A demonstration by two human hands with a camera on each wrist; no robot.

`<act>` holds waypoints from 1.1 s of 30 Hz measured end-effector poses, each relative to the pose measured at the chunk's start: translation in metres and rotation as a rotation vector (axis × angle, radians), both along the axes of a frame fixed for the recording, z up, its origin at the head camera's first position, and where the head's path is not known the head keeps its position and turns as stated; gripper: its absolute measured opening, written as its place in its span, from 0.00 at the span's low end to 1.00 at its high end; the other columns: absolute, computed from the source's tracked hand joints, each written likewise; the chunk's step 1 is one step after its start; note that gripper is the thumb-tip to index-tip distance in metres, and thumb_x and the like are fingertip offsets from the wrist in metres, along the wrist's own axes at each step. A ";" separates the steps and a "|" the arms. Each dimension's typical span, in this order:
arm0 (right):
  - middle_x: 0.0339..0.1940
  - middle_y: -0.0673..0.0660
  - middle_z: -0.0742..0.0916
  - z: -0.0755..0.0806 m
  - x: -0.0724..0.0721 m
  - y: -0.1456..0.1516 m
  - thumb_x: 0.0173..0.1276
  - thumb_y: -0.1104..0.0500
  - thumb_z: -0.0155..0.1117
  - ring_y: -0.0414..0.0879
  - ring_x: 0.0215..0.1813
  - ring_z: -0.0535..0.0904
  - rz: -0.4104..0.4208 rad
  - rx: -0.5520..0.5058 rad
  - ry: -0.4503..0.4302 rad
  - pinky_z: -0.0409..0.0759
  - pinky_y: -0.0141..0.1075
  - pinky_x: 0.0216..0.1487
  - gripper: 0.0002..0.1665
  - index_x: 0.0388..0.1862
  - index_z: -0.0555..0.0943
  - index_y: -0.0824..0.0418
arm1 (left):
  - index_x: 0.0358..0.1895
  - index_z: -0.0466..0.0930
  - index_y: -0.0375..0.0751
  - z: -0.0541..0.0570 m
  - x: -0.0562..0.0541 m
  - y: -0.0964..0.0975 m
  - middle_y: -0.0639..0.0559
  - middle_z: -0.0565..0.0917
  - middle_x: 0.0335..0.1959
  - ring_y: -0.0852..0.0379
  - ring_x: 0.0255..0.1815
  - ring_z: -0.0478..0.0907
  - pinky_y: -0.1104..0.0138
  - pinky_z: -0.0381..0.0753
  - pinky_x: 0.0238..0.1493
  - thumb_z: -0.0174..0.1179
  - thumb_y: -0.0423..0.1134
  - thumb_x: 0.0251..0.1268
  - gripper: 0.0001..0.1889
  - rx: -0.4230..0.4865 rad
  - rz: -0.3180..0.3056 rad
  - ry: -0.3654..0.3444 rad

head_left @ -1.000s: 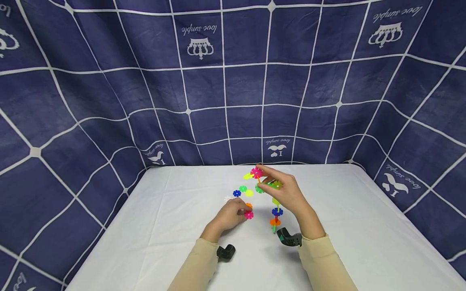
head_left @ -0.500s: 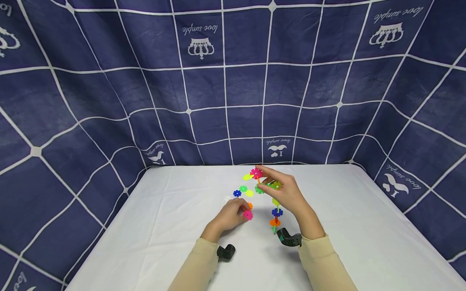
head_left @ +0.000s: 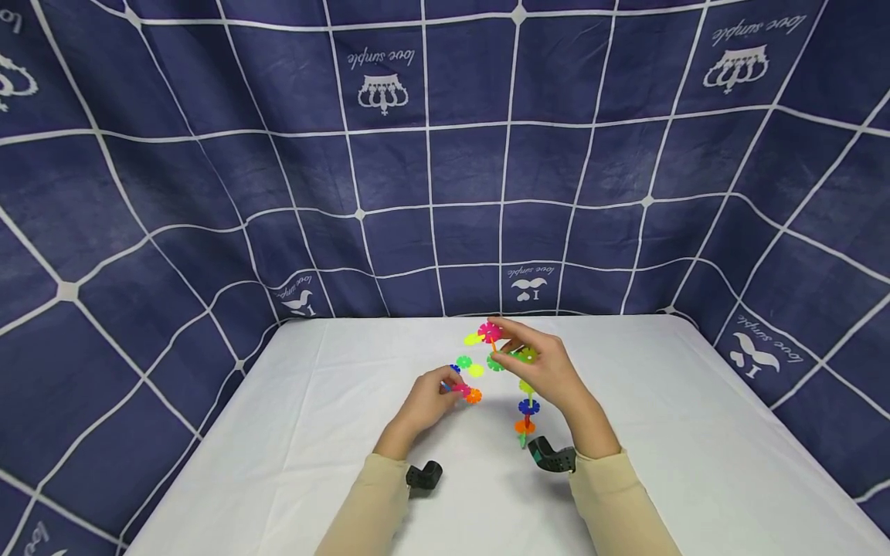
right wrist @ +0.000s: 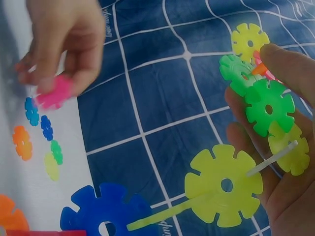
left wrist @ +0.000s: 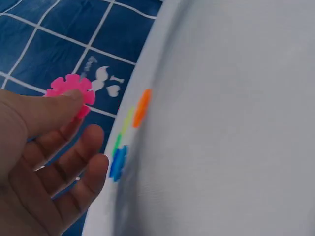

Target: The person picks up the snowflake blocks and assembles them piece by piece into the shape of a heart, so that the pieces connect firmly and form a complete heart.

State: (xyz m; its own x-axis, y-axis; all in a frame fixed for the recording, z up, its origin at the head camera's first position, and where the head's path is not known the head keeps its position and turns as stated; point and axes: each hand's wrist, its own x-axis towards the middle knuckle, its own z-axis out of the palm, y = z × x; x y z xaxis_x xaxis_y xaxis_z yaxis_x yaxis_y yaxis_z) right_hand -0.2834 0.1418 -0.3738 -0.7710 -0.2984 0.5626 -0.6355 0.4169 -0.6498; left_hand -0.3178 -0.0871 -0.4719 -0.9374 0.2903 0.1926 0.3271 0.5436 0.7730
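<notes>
My left hand (head_left: 426,400) pinches a pink notched plastic disc (left wrist: 64,84) between thumb and fingers, raised over the table. The right hand (head_left: 552,371) grips a chain of interlocked notched discs in the air. At the chain's far end are a yellow disc (right wrist: 250,42) and a pink disc (head_left: 489,333), with an orange one edge-on by the thumb. Green discs (right wrist: 269,109) follow along the palm. From there the chain hangs down through a yellow-green disc (right wrist: 216,169) and a blue disc (right wrist: 91,209) to an orange disc (head_left: 524,426) and a green one at the bottom.
Loose discs lie on the white-covered table (head_left: 292,432) near the left hand: orange (head_left: 473,396), yellow (head_left: 476,371), green (head_left: 463,361) and blue ones (right wrist: 46,128). A navy grid-patterned curtain (head_left: 466,162) stands behind the table and at both sides.
My left hand has raised the pink disc from near the orange one and moved slightly up and left. The right hand and its chain stay nearly still.
</notes>
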 end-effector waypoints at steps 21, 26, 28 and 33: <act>0.53 0.55 0.89 0.001 0.001 0.000 0.63 0.58 0.74 0.45 0.43 0.87 -0.032 0.037 0.007 0.85 0.32 0.43 0.33 0.67 0.78 0.51 | 0.53 0.79 0.45 0.063 0.017 -0.003 0.42 0.87 0.35 0.48 0.25 0.83 0.69 0.85 0.29 0.61 0.34 0.70 0.11 0.432 0.029 0.124; 0.53 0.55 0.89 0.001 0.002 0.000 0.63 0.58 0.74 0.44 0.43 0.87 -0.036 0.038 0.003 0.85 0.32 0.44 0.33 0.67 0.78 0.49 | 0.56 0.82 0.51 0.070 0.024 -0.002 0.47 0.86 0.34 0.54 0.24 0.81 0.70 0.84 0.29 0.62 0.35 0.69 0.15 0.373 0.037 0.188; 0.53 0.54 0.89 0.001 0.002 0.000 0.63 0.58 0.74 0.44 0.43 0.87 -0.037 0.038 0.003 0.85 0.32 0.44 0.33 0.67 0.78 0.47 | 0.57 0.81 0.52 0.072 0.026 -0.001 0.49 0.87 0.33 0.52 0.24 0.81 0.71 0.84 0.29 0.63 0.35 0.68 0.16 0.343 0.031 0.226; 0.53 0.55 0.89 0.001 0.001 0.001 0.63 0.58 0.74 0.45 0.43 0.86 -0.028 0.029 0.006 0.85 0.32 0.43 0.32 0.67 0.78 0.48 | 0.56 0.78 0.48 0.075 0.029 -0.001 0.50 0.88 0.31 0.48 0.24 0.81 0.71 0.83 0.28 0.65 0.34 0.66 0.16 0.308 0.013 0.298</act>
State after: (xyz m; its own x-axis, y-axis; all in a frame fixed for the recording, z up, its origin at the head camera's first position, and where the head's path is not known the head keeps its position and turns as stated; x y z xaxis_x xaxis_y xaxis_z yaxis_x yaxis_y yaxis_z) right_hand -0.2820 0.1424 -0.3726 -0.7763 -0.2927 0.5583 -0.6268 0.4533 -0.6337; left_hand -0.2892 -0.0880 -0.3969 -0.8309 0.1651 0.5314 0.5553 0.3076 0.7727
